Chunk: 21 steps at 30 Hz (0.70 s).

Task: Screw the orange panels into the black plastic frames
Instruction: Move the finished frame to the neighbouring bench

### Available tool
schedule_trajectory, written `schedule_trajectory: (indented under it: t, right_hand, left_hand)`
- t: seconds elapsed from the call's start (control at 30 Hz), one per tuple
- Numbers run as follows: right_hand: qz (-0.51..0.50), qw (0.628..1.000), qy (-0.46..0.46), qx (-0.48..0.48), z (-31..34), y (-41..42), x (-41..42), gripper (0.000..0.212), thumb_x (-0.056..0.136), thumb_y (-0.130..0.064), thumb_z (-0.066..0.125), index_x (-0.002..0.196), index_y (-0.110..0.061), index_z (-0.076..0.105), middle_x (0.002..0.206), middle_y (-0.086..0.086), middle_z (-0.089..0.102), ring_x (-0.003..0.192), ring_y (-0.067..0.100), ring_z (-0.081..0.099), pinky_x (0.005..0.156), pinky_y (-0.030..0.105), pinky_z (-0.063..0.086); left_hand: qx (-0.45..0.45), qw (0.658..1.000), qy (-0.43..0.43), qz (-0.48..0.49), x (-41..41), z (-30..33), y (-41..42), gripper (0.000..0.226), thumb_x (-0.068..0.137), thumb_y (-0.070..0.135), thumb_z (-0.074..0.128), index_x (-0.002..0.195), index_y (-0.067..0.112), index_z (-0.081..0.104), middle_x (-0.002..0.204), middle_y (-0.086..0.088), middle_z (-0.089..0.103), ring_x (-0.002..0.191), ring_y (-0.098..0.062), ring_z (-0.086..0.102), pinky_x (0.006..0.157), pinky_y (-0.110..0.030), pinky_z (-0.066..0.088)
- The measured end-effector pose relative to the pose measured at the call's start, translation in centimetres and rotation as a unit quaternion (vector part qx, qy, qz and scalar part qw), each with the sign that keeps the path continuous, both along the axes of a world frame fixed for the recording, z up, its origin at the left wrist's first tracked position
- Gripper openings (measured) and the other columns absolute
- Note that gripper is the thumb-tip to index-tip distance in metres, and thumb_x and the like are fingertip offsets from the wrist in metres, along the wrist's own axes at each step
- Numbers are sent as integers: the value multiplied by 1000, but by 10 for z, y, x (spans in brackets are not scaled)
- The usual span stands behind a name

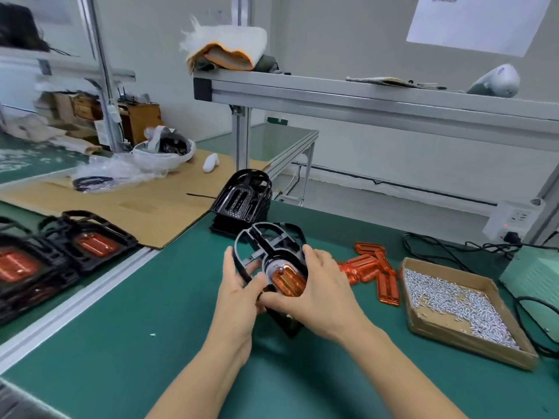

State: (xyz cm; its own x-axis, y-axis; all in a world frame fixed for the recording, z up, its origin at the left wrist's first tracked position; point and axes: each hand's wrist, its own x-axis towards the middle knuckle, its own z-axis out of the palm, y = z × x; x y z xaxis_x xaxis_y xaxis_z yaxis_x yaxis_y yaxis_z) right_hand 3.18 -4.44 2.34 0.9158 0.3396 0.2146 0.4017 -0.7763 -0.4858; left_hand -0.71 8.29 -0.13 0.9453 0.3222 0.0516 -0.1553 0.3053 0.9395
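Note:
Both hands hold a black plastic frame (266, 240) tilted above the green table. An orange panel (287, 281) sits in the frame's near opening. My left hand (239, 291) grips the frame's left rim, thumb near the panel. Around the frame's right side my right hand (320, 285) curls, its fingers reaching under the panel's lower edge. Loose orange panels (375, 267) lie in a pile just right of my hands. A stack of empty black frames (242, 201) stands behind the held frame.
A cardboard tray (423, 325) with several small silver screws sits at the right. Frames with orange panels fitted (90, 240) lie at the left on a cardboard sheet (145, 204). Black cables (438, 246) and a pale green box (535, 270) lie at far right.

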Motion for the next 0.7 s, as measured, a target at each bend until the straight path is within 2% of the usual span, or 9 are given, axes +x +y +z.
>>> schedule_trajectory:
  t: [0.07, 0.13, 0.2, 0.27, 0.37, 0.47, 0.57, 0.63, 0.7]
  right_hand:
    - [33, 998, 10, 49, 1, 10, 3, 92, 81, -61, 61, 152, -17, 24, 142, -5, 34, 134, 10, 30, 110, 23, 24]
    - [66, 995, 16, 70, 1, 19, 6, 66, 95, -41, 54, 151, -18, 29, 142, -8, 36, 132, 6, 33, 104, 14, 23]
    - [91, 991, 32, 90, 0, 30, 8, 53, 101, -26, 48, 150, -18, 30, 144, -10, 35, 126, -2, 32, 96, 0, 17]
    - [109, 985, 53, 120, -3, 42, 9, 50, 102, -19, 45, 150, -18, 31, 144, -13, 35, 123, -6, 29, 87, -11, 12]
    - [124, 977, 74, 154, -11, 61, 9, 50, 102, -16, 44, 150, -18, 30, 138, -18, 33, 125, -7, 27, 85, -13, 11]
    - [133, 974, 79, 168, -21, 80, 10, 50, 102, -14, 44, 150, -16, 30, 133, -18, 33, 125, -6, 27, 84, -13, 11]
    - [146, 969, 91, 176, -27, 95, 10, 50, 103, -16, 44, 150, -17, 29, 134, -18, 33, 125, -7, 26, 85, -13, 12]
    - [159, 966, 103, 174, -30, 103, 9, 50, 103, -16, 43, 150, -17, 29, 138, -15, 36, 124, -6, 27, 92, -7, 15]
    - [171, 965, 109, 169, -30, 113, 9, 49, 103, -15, 44, 150, -17, 30, 135, -15, 37, 123, -5, 29, 87, -10, 15]
  left_hand:
    - [-5, 1000, 2, 26, 0, 1, 19, 51, 98, 2, 43, 126, 45, 41, 111, 6, 70, 93, -12, 68, 65, -29, 54]
    - [-16, 998, 16, 56, -1, 1, 38, 52, 99, 6, 41, 137, 41, 34, 112, 7, 68, 92, -11, 67, 63, -27, 53]
    - [-11, 997, 24, 71, -3, -1, 53, 54, 101, 10, 40, 147, 32, 25, 121, 5, 65, 96, -12, 65, 63, -27, 53]
    - [-6, 996, 29, 89, -5, -3, 64, 52, 101, 13, 40, 149, 30, 25, 129, 2, 60, 109, -17, 61, 79, -37, 55]
    - [2, 992, 31, 121, -7, -4, 73, 49, 102, 16, 40, 147, 29, 28, 136, 2, 54, 123, -21, 53, 104, -50, 42]
    - [22, 986, 27, 160, -13, -2, 77, 59, 96, 15, 53, 147, 31, 28, 138, 9, 50, 119, -12, 55, 99, -40, 48]
    - [27, 984, 25, 177, -20, -3, 82, 79, 87, 0, 63, 145, 37, 26, 124, 22, 50, 106, -2, 59, 72, -14, 54]
    - [34, 980, 43, 192, -23, -4, 88, 85, 83, -8, 61, 146, 36, 25, 131, 15, 48, 109, -7, 58, 68, -15, 55]
    - [39, 975, 58, 211, -26, -4, 95, 84, 83, -10, 58, 147, 34, 23, 138, 9, 44, 113, -14, 56, 73, -20, 55]
